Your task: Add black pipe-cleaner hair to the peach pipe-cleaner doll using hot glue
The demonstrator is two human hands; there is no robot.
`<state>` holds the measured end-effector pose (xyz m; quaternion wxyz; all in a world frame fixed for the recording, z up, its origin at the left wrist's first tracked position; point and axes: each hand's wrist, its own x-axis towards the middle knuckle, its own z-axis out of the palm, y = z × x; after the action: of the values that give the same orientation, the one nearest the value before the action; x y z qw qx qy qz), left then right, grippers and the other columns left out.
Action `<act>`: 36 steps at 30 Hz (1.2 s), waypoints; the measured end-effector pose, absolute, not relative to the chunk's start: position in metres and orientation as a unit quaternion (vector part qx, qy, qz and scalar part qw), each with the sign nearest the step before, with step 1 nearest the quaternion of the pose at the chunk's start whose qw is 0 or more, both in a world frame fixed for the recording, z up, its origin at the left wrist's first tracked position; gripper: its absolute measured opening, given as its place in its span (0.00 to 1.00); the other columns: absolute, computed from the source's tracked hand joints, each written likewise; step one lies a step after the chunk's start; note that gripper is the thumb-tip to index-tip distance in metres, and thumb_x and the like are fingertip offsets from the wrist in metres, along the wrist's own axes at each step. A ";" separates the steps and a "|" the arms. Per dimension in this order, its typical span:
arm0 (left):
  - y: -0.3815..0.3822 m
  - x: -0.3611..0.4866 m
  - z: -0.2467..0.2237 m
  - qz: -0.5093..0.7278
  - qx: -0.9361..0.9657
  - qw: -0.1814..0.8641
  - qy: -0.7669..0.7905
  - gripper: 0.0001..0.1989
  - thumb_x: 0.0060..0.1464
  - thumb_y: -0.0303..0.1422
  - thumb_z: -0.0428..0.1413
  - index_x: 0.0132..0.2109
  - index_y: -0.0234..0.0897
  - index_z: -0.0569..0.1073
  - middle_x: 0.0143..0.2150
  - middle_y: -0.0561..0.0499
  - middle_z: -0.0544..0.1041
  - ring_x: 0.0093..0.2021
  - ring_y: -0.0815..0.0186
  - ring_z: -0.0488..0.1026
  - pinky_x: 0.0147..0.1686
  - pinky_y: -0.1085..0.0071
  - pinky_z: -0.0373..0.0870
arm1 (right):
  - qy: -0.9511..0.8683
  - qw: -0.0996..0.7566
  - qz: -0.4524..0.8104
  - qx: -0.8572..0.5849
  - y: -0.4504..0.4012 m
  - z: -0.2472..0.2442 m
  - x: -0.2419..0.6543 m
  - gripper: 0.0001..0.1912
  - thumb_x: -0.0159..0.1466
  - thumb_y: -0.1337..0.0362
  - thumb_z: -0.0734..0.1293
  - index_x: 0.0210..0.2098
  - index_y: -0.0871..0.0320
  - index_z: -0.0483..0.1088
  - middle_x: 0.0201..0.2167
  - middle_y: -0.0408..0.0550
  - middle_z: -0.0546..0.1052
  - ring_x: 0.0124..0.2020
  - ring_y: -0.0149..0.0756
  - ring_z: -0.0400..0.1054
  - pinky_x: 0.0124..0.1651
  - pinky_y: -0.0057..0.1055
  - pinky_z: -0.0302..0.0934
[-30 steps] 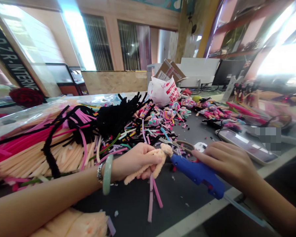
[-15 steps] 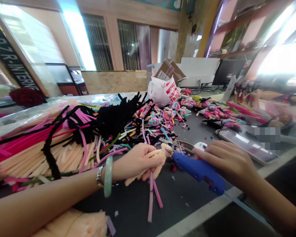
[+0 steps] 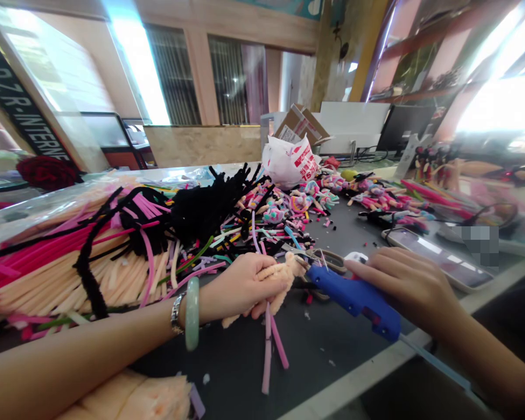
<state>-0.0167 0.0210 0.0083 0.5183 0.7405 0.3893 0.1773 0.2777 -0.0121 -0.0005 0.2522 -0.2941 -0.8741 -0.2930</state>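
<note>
Inside left grip (image 3: 242, 287), soft peach chenille doll (image 3: 276, 284) clenched mid-body, light, bendable; right grip (image 3: 402, 286) closes over stiff blue plastic hot-glue gun (image 3: 354, 296).

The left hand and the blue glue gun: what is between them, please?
In the head view, a peach pipe-cleaner figure sticks out of the left hand toward the blue glue gun.

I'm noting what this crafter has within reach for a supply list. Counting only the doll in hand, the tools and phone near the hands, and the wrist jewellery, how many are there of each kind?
Peach pipe-cleaner doll: 1
Blue hot glue gun: 1
Scissors: 1
Phone: 1
Green bangle: 1
Metal bracelet: 1
Total: 6
</note>
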 end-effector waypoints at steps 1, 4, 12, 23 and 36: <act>0.021 -0.017 0.008 0.178 0.742 0.517 0.388 0.14 0.57 0.41 0.51 0.31 0.35 0.66 0.17 0.57 0.67 0.13 0.76 0.60 0.11 0.83 0.56 | -0.874 0.252 -0.293 -0.296 -0.012 0.000 0.278 0.13 0.65 0.75 0.60 0.48 0.61 0.68 0.28 0.48 0.71 0.30 0.35 0.61 0.34 0.31 0.56; 0.021 -0.017 0.008 0.178 0.741 0.517 0.391 0.14 0.57 0.41 0.51 0.31 0.35 0.66 0.17 0.57 0.67 0.13 0.76 0.60 0.11 0.82 0.56 | -0.874 0.253 -0.290 -0.296 -0.012 0.000 0.279 0.13 0.65 0.76 0.59 0.48 0.61 0.67 0.28 0.49 0.72 0.30 0.36 0.62 0.34 0.31 0.57; 0.020 -0.017 0.009 0.171 0.744 0.510 0.397 0.13 0.57 0.41 0.52 0.31 0.35 0.66 0.16 0.57 0.67 0.13 0.75 0.60 0.12 0.82 0.57 | -0.871 0.241 -0.303 -0.303 -0.011 0.002 0.282 0.14 0.64 0.76 0.60 0.47 0.61 0.68 0.28 0.48 0.73 0.29 0.36 0.62 0.34 0.32 0.57; 0.017 -0.018 0.010 0.167 0.761 0.492 0.389 0.13 0.57 0.41 0.51 0.34 0.34 0.68 0.21 0.54 0.71 0.15 0.76 0.61 0.13 0.82 0.57 | -0.877 0.264 -0.279 -0.290 -0.019 0.006 0.277 0.14 0.63 0.74 0.63 0.48 0.59 0.68 0.29 0.49 0.73 0.31 0.37 0.64 0.36 0.34 0.59; 0.015 -0.016 0.013 0.179 0.787 0.445 0.389 0.15 0.57 0.42 0.50 0.32 0.34 0.69 0.21 0.54 0.71 0.16 0.75 0.63 0.15 0.81 0.57 | -0.880 0.230 -0.304 -0.283 -0.021 0.008 0.274 0.12 0.65 0.73 0.60 0.47 0.58 0.69 0.28 0.47 0.73 0.31 0.35 0.65 0.38 0.34 0.60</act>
<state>-0.0158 0.0154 0.0131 0.4449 0.7868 0.3885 0.1792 0.2742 -0.0205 0.0075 0.2303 -0.2827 -0.8803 -0.3036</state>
